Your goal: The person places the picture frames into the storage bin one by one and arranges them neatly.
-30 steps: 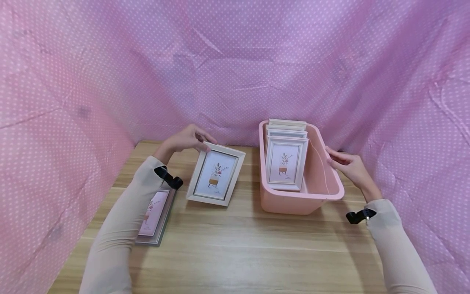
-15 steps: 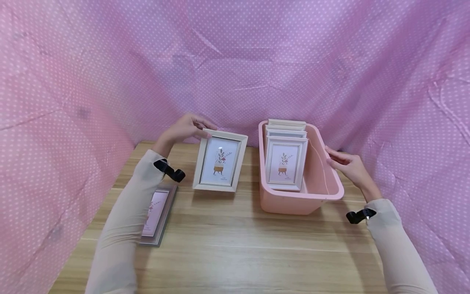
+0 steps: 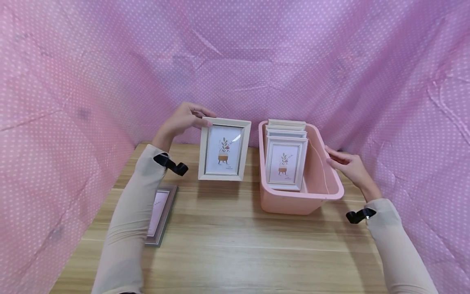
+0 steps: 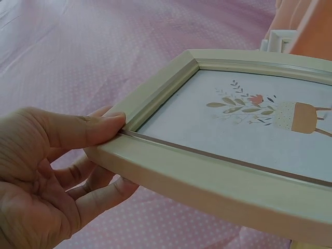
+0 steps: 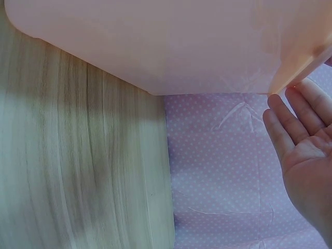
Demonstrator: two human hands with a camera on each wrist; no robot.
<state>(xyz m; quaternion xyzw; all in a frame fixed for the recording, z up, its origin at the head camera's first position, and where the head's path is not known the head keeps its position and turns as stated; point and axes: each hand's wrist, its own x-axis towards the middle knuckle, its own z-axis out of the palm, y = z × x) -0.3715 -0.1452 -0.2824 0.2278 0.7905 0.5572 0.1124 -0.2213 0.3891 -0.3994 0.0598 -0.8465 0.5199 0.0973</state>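
Creased pink cloth (image 3: 235, 73) with white dots hangs behind and on both sides of a streaky-grained wooden table (image 3: 235, 249).

left grip (image 4: 46, 176) | pinches cream picture frame (image 4: 207, 174) corner | potted-plant print (image 4: 254, 119) inside | dotted pink cloth (image 4: 104, 57) behind

From where I'm standing, clock read from the person's seat: cream pic frame (image 3: 225, 151) at 12, near-upright, off the table, front toward the person, print = potted plant on legs. L hand (image 3: 183, 118) pinches it at its 10–11 corner, thumb on front. Pink bin (image 3: 290, 205) at 1, upright on table; R hand (image 3: 349, 165) touches its rim approx 2–3, fingers fairly straight. Inside, along its 9 side, white frame (image 3: 287, 164) stands leaning back, more frames (image 3: 287, 122) behind. Grey frame (image 3: 167, 212) flat at 10–11, partly hidden.
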